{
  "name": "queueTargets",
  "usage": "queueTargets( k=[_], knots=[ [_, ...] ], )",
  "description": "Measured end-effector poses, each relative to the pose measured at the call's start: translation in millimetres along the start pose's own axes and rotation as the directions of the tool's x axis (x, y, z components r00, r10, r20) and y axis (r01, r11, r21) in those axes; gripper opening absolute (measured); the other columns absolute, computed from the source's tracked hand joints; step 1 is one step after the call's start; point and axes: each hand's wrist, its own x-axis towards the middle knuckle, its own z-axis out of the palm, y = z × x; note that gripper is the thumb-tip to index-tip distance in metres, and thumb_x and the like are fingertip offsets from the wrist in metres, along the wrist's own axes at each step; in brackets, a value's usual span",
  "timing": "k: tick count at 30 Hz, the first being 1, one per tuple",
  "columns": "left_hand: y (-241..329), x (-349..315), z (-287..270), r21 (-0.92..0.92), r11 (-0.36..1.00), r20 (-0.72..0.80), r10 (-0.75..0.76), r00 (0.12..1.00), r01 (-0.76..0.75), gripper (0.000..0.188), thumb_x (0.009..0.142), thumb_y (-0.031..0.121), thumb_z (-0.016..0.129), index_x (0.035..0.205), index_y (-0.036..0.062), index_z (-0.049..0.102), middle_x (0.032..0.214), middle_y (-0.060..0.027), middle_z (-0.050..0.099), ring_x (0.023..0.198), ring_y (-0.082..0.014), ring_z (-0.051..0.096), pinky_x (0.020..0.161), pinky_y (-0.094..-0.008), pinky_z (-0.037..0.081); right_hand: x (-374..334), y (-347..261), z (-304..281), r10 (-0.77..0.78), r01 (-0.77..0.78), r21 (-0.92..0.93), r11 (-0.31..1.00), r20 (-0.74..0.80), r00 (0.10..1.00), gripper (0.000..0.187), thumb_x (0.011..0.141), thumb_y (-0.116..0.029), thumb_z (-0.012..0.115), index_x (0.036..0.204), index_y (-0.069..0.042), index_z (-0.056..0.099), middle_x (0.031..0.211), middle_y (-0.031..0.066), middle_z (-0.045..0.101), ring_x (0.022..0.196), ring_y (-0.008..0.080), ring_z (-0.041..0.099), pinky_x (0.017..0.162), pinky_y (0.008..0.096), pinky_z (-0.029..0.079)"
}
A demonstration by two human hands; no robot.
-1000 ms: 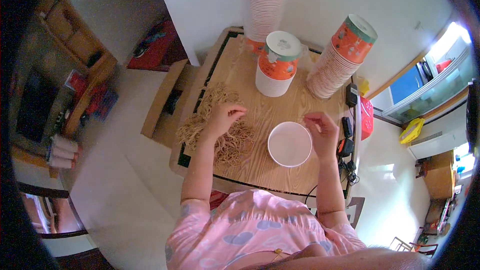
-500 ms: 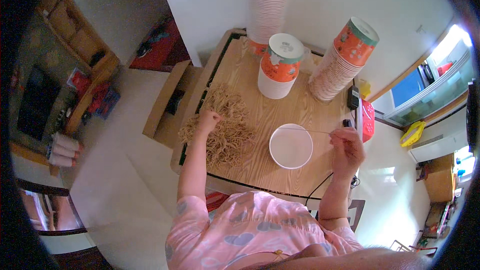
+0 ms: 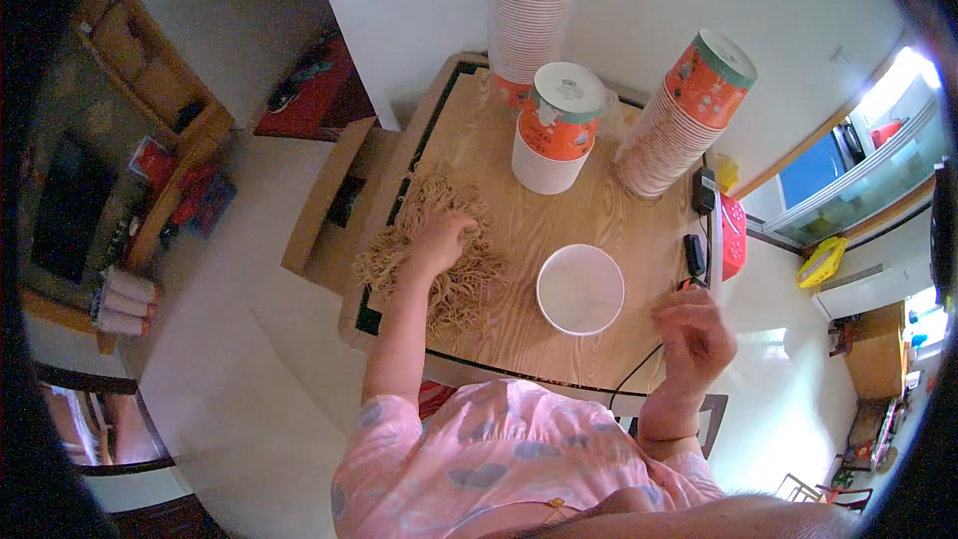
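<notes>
A tangled heap of tan cords (image 3: 439,309) lies on the left part of the wooden table. My left hand (image 3: 442,240) is over the heap with its fingers bent together; what they pinch, if anything, cannot be made out among the cords. An open white paper tub (image 3: 581,289) stands upright right of the heap, untouched by either hand. Beyond the tub's right side, my right hand (image 3: 697,337) is raised near the table's edge, fingers curled and closed. Anything in its slightly blurred fingertips is too small to name.
Behind the tub stand upturned orange-and-green paper tubs (image 3: 564,130), a tall leaning stack of tubs (image 3: 669,140) and a taller white stack (image 3: 534,20). Black adapters (image 3: 705,190) and a red basket (image 3: 733,238) are at the right edge. A cardboard box (image 3: 334,205) sits left.
My left hand has moved right and slightly farther over the heap. My right hand has come nearer and a little right; the thin strand that stretched from it over the tub no longer shows.
</notes>
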Motion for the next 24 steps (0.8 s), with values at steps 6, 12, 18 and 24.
queueTargets(
  k=[6,12,18,24],
  knots=[
    [58.8,-44.9,44.6,-0.736,0.676,0.475,0.495,0.727,0.020,0.024,0.079,0.012,0.059,0.102,0.0031,0.058,0.081,-0.0035,0.061,0.062,-0.0103,0.056,0.058,-0.0239,0.046,2.8,2.3,0.6,-0.005,0.006,-0.022,1.000,0.010,1.000,0.014,0.066,0.004,0.066,0.069,-0.002,0.053,0.067,0.0113,0.059,0.061,0.0197,0.057,0.054,0.0271,0.045],
    [-18.8,-37.0,94.6,-0.650,0.758,0.301,0.194,0.934,0.052,0.023,0.086,0.018,0.051,0.097,0.0009,0.061,0.083,-0.0042,0.063,0.072,-0.0104,0.056,0.064,-0.0244,0.046,9.8,6.7,-24.4,-0.060,0.063,0.001,0.998,-0.292,0.955,0.009,0.069,0.005,0.059,0.069,-0.001,0.052,0.066,0.0121,0.056,0.060,0.0187,0.052,0.054,0.0263,0.042],
    [-58.8,-32.8,73.1,-0.287,0.898,0.184,-0.290,0.939,0.333,0.029,0.085,0.016,0.052,0.110,0.0008,0.053,0.097,-0.0129,0.060,0.080,-0.0204,0.059,0.073,-0.0324,0.046,5.0,-4.1,-41.6,-0.110,0.200,0.196,0.960,-0.392,0.913,0.013,0.068,0.004,0.059,0.067,-0.002,0.048,0.060,0.0107,0.050,0.051,0.0181,0.046,0.044,0.0267,0.038],
    [109.5,-83.3,-28.4,-0.236,0.894,-0.412,0.262,0.873,-0.380,0.047,0.077,0.031,0.062,0.115,0.0054,0.050,0.117,-0.0130,0.050,0.112,-0.0298,0.044,0.096,-0.0390,0.032,-11.7,-16.0,-1.4,-0.037,-0.014,0.108,0.994,0.454,0.890,0.015,0.064,0.006,0.064,0.074,-0.002,0.056,0.069,0.0095,0.057,0.063,0.0200,0.057,0.050,0.0274,0.043]
  ],
)
